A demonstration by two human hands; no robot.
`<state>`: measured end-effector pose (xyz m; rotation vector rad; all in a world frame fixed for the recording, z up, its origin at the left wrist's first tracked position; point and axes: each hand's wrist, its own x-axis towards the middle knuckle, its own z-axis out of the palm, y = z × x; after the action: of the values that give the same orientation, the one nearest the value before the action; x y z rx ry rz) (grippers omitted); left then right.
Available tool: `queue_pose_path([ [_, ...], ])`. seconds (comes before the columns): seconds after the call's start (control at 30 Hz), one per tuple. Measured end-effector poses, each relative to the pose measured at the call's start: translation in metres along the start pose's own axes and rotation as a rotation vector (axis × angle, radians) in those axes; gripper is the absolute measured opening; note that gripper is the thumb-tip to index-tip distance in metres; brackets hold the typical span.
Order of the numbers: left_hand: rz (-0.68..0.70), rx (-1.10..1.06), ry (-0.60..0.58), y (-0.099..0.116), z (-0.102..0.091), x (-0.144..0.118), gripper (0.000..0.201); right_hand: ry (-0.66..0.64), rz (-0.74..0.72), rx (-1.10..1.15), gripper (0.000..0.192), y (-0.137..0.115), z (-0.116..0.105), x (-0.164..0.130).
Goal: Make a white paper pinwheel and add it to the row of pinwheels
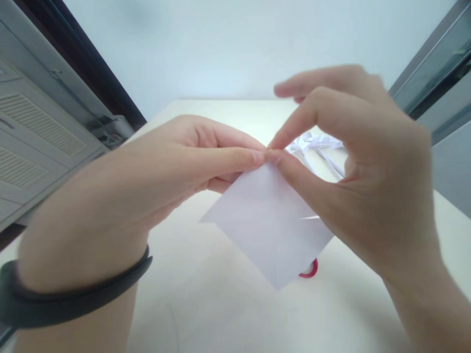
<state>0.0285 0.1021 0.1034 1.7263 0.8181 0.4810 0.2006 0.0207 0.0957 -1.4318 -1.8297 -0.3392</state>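
A folded white sheet of paper [272, 225] hangs point-down between my hands above the table, its shape roughly a diamond. My left hand [198, 157] pinches its top corner between thumb and fingers. From the other side, my right hand [353, 157] grips the same corner with thumb and index finger, while its other fingers are raised and bent. The two thumb tips almost touch there. A slit or loose fold edge shows at the paper's right side, partly covered by my right hand.
On the white table [206, 304], a heap of thin white paper strips [312, 142] lies behind my right hand. A red ring-shaped handle [312, 268] peeks out below the paper. Louvred cabinets [40, 127] stand at the left, and a white wall [235, 49] rises behind the table.
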Motion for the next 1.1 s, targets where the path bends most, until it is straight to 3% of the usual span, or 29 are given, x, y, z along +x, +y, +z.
queue_pose_path([
  [0.03,0.024,-0.015,-0.081,0.000,0.006,0.003,0.026,-0.015,-0.009,0.044,0.013,0.004,0.002,-0.001],
  [0.13,0.071,-0.148,-0.175,-0.011,0.032,0.008,0.026,-0.015,0.002,0.172,0.011,0.018,0.010,-0.019],
  [0.23,-0.037,-0.197,-0.121,-0.036,0.060,0.004,0.020,-0.115,0.014,0.272,0.012,0.031,0.018,-0.054],
  [0.37,-0.177,-0.245,-0.136,-0.066,0.085,-0.011,0.019,-0.218,0.027,0.346,0.011,0.034,0.026,-0.095],
  [0.57,-0.155,-0.287,-0.005,-0.099,0.089,-0.030,0.017,-0.250,0.015,0.381,0.008,0.029,0.045,-0.105],
  [0.73,-0.167,-0.252,0.019,-0.117,0.092,-0.046,0.019,-0.313,-0.010,0.365,0.009,0.026,0.051,-0.119],
  [0.9,-0.163,-0.210,0.025,-0.121,0.096,-0.056,0.020,-0.398,-0.008,0.346,0.010,0.015,0.048,-0.122],
  [1.1,-0.140,-0.013,0.036,-0.118,0.094,-0.058,0.024,-0.468,0.023,0.382,0.010,0.012,0.050,-0.120],
])
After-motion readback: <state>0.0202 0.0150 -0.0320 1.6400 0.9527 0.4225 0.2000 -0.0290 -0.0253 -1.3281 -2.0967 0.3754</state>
